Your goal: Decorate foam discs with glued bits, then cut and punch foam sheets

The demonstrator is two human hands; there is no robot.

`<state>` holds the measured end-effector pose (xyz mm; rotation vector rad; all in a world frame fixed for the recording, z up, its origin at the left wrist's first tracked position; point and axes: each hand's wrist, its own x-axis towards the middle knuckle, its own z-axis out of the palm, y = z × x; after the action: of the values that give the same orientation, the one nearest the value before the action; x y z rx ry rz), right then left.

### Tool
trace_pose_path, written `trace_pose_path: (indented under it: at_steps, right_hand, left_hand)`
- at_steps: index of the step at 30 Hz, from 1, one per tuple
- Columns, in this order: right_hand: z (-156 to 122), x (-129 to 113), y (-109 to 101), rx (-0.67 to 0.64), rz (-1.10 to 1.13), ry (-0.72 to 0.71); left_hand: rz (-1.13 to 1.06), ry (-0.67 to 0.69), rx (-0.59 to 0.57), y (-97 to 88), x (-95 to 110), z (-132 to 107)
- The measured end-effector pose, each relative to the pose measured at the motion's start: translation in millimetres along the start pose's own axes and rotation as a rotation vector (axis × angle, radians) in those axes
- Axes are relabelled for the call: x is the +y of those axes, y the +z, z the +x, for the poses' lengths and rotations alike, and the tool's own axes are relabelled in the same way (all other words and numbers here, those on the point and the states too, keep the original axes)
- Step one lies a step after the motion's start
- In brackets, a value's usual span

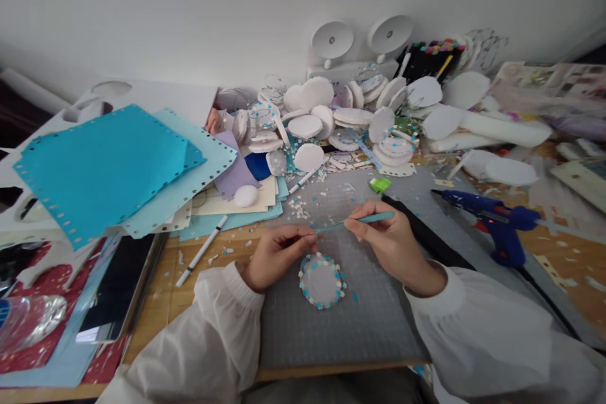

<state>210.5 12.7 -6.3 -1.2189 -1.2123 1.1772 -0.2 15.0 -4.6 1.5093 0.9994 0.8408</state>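
Note:
My right hand [382,240] holds a slim teal-handled tool [379,217] like a pen, its thin tip pointing left. At that tip, my left hand [280,254] has thumb and forefinger pinched together; whatever is between them is too small to make out. Just below the fingertips, a round white disc [322,282] lies on the grey cutting mat [341,341]. Small white and light-blue pieces ring its edge. Loose tiny white pieces [299,207] are scattered on the mat beyond my left hand.
A blue hot glue gun [497,218] lies at the right, its cord running toward me. White discs [307,126] are heaped at the back. Punched blue sheets [104,167], a white marker [202,251], a phone [116,287] and a plastic bottle [33,322] are at the left.

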Motion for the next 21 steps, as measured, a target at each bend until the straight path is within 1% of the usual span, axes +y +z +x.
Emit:
trace_pose_path:
  at_steps: [4,8,10,11,12,14,15,16,18,20,21]
  right_hand:
    - [2,0,1,-0.013,0.126,0.026]
    - [5,-6,3,0.018,0.215,0.068]
    - [6,-7,3,0.04,0.216,0.05]
    - [7,-8,2,0.06,0.194,0.014]
    - [6,-9,1,0.088,0.154,-0.044]
    - [3,-14,-2,0.151,0.005,-0.216]
    - [0,-19,-3,0.173,-0.1,-0.334]
    - [-4,-25,-4,0.168,-0.217,-0.476]
    - [-14,-40,-3,0.084,-0.478,-0.79]
    - [-23,-54,2,-0.066,-0.71,-1.09]
    - [-27,-59,6,-0.135,-0.796,-1.202]
  left_hand:
    - [-0.018,0.01,0.012,0.2,-1,1]
    - [-0.064,0.022,0.076,-0.1,1,1]
    - [-0.08,0.015,0.103,-0.9,1,1]
    - [-0.085,0.013,0.116,-1.5,2,0]
    - [-0.089,0.015,0.129,-2.1,1,0]
    - [-0.1,0.028,0.155,-3.4,1,-1]
    - [-0.11,0.036,0.163,-4.0,0,-1]
    - [-0.122,0.038,0.164,-4.5,-1,-2]
    - [-0.152,0.034,0.147,-5.2,-3,-5]
    - [-0.201,0.02,0.11,-5.1,-5,-7]
    - [-0.242,0.008,0.089,-4.9,-6,-9]
